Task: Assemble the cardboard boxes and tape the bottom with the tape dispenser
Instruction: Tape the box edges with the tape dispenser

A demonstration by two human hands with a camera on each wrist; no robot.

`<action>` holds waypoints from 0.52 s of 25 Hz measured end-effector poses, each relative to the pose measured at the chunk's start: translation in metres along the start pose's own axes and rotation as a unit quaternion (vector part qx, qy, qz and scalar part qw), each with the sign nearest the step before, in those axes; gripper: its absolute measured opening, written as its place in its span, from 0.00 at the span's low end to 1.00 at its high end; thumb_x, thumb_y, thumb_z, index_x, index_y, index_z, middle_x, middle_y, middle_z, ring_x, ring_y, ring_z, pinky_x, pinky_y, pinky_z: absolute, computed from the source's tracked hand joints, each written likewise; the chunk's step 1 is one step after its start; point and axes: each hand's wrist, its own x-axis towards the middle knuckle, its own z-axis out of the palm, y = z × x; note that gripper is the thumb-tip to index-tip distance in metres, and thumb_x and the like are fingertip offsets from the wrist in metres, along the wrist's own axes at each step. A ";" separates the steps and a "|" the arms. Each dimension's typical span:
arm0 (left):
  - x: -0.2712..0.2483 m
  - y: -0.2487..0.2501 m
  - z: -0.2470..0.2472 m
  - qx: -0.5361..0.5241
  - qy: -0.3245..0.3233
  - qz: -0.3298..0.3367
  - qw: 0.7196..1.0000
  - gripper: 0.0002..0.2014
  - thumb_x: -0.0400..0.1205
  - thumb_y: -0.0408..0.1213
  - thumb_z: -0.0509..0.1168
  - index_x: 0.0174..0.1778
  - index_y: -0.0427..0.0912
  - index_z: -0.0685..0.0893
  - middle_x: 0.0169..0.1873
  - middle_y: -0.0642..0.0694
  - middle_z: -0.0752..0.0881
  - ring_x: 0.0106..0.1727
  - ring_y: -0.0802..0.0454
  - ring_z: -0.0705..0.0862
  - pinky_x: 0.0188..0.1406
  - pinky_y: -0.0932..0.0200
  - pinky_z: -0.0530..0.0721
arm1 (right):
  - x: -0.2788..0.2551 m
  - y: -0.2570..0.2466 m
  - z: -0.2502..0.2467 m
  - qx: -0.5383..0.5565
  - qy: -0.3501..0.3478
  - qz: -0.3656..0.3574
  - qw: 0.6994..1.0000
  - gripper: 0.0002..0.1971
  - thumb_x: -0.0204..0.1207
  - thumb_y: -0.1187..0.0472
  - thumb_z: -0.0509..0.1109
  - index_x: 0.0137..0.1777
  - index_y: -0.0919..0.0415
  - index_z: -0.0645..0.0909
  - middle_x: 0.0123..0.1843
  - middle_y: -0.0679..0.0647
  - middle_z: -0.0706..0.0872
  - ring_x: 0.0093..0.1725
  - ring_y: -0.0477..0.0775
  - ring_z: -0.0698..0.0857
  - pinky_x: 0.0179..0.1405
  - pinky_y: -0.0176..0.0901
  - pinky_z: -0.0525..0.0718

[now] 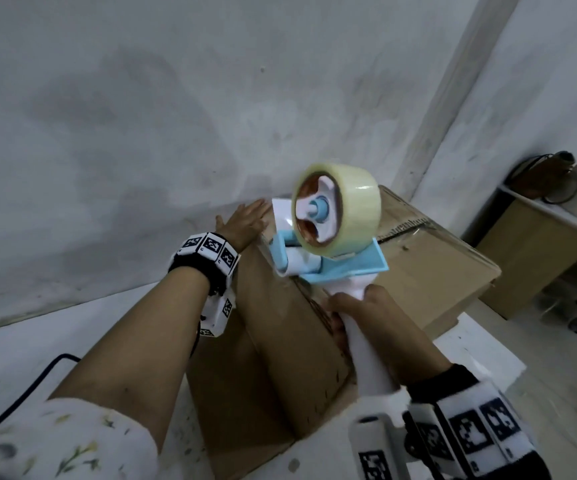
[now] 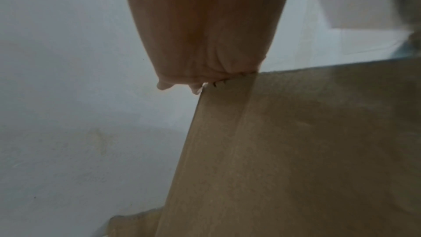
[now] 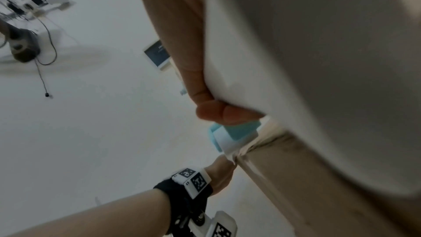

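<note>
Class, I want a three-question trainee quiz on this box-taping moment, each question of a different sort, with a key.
1. True or false: the right hand holds the tape dispenser by its white handle.
2. Where does the left hand rest? A) on the floor B) flat on the far top edge of the cardboard box C) on the tape roll
3. Fill in: the tape roll on the dispenser is pale and ____.

Key: 1 true; 2 B; 3 clear.
</note>
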 end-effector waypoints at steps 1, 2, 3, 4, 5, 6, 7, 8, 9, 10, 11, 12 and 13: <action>-0.001 -0.001 0.000 -0.011 -0.005 -0.003 1.000 0.25 0.88 0.46 0.43 0.82 0.52 0.50 0.84 0.52 0.47 0.85 0.46 0.43 0.79 0.32 0.37 | -0.012 0.008 -0.010 0.008 0.005 0.000 1.000 0.13 0.72 0.74 0.65 0.26 0.66 0.75 0.14 0.53 0.74 0.13 0.47 0.72 0.14 0.31 0.70; -0.001 -0.003 0.001 -0.014 -0.005 -0.002 1.000 0.25 0.88 0.47 0.43 0.82 0.53 0.50 0.84 0.53 0.46 0.85 0.46 0.42 0.79 0.32 0.37 | -0.023 0.016 -0.018 0.018 0.015 0.000 1.000 0.13 0.72 0.75 0.64 0.27 0.67 0.75 0.16 0.56 0.74 0.14 0.48 0.72 0.15 0.34 0.70; -0.001 -0.006 -0.001 -0.009 -0.002 -0.006 1.000 0.25 0.88 0.48 0.43 0.82 0.54 0.50 0.84 0.54 0.45 0.85 0.46 0.41 0.78 0.32 0.36 | -0.026 0.024 -0.022 0.022 0.018 -0.002 1.000 0.12 0.72 0.76 0.64 0.28 0.67 0.75 0.17 0.57 0.73 0.14 0.49 0.71 0.16 0.35 0.70; -0.001 -0.004 0.002 0.007 -0.002 -0.010 1.000 0.25 0.88 0.49 0.43 0.82 0.53 0.51 0.84 0.53 0.45 0.84 0.46 0.40 0.78 0.31 0.36 | -0.032 0.032 -0.027 0.016 0.027 -0.008 0.999 0.12 0.72 0.77 0.64 0.28 0.68 0.74 0.17 0.57 0.73 0.14 0.49 0.70 0.16 0.36 0.69; -0.004 0.001 0.001 0.046 0.005 -0.015 0.999 0.25 0.88 0.49 0.42 0.82 0.52 0.50 0.84 0.53 0.44 0.84 0.47 0.40 0.77 0.30 0.36 | -0.032 0.039 -0.028 0.015 0.038 -0.015 0.999 0.13 0.71 0.77 0.65 0.26 0.68 0.73 0.16 0.57 0.72 0.13 0.50 0.69 0.15 0.35 0.69; -0.007 0.007 0.002 0.099 0.026 -0.019 0.995 0.25 0.88 0.48 0.42 0.82 0.50 0.50 0.84 0.52 0.44 0.84 0.47 0.39 0.77 0.30 0.36 | -0.030 0.045 -0.028 0.020 0.045 -0.020 0.999 0.14 0.71 0.77 0.66 0.25 0.68 0.72 0.15 0.57 0.72 0.13 0.50 0.68 0.15 0.34 0.68; -0.012 0.015 0.005 0.147 0.062 -0.014 0.987 0.25 0.88 0.47 0.43 0.82 0.48 0.51 0.84 0.51 0.45 0.85 0.48 0.41 0.77 0.30 0.38 | -0.030 0.048 -0.026 0.027 0.048 -0.023 0.998 0.15 0.69 0.76 0.67 0.23 0.68 0.72 0.15 0.57 0.71 0.12 0.50 0.68 0.15 0.34 0.67; -0.018 0.022 0.009 0.169 0.104 0.000 0.980 0.25 0.88 0.46 0.44 0.82 0.46 0.53 0.84 0.49 0.48 0.85 0.48 0.45 0.79 0.33 0.42 | -0.029 0.050 -0.024 0.037 0.047 -0.027 0.998 0.14 0.66 0.73 0.69 0.22 0.67 0.71 0.14 0.57 0.71 0.12 0.51 0.67 0.14 0.33 0.67; -0.025 0.029 0.015 0.163 0.133 0.020 0.977 0.25 0.87 0.45 0.45 0.81 0.43 0.58 0.83 0.46 0.54 0.84 0.47 0.52 0.80 0.37 0.47 | -0.029 0.052 -0.023 0.049 0.048 -0.032 0.997 0.12 0.62 0.70 0.69 0.21 0.67 0.71 0.14 0.57 0.71 0.12 0.51 0.67 0.14 0.34 0.67; -0.032 0.033 0.022 0.142 0.142 0.038 0.979 0.25 0.86 0.45 0.44 0.78 0.40 0.64 0.81 0.42 0.61 0.81 0.44 0.59 0.79 0.41 0.53 | -0.030 0.052 -0.023 0.063 0.047 -0.037 0.996 0.10 0.59 0.67 0.68 0.21 0.67 0.70 0.13 0.56 0.71 0.12 0.51 0.67 0.14 0.34 0.67; -0.039 0.038 0.028 0.125 0.133 0.051 0.982 0.25 0.84 0.46 0.44 0.74 0.38 0.69 0.77 0.39 0.67 0.78 0.42 0.64 0.76 0.42 0.58 | -0.030 0.053 -0.023 0.072 0.045 -0.039 0.996 0.09 0.58 0.66 0.67 0.21 0.66 0.70 0.13 0.55 0.71 0.12 0.51 0.68 0.14 0.34 0.67; -0.047 0.040 0.036 0.125 0.110 0.062 0.984 0.25 0.84 0.46 0.44 0.74 0.38 0.69 0.76 0.39 0.68 0.77 0.41 0.65 0.75 0.42 0.59 | -0.030 0.054 -0.023 0.074 0.042 -0.040 0.996 0.10 0.59 0.67 0.67 0.22 0.66 0.71 0.13 0.54 0.71 0.12 0.50 0.68 0.14 0.34 0.67; -0.056 0.043 0.042 0.133 0.086 0.079 0.984 0.25 0.84 0.46 0.44 0.76 0.40 0.67 0.76 0.40 0.68 0.78 0.40 0.63 0.77 0.41 0.58 | -0.029 0.054 -0.024 0.073 0.042 -0.040 0.996 0.11 0.63 0.69 0.68 0.22 0.66 0.71 0.13 0.54 0.72 0.12 0.50 0.68 0.15 0.33 0.68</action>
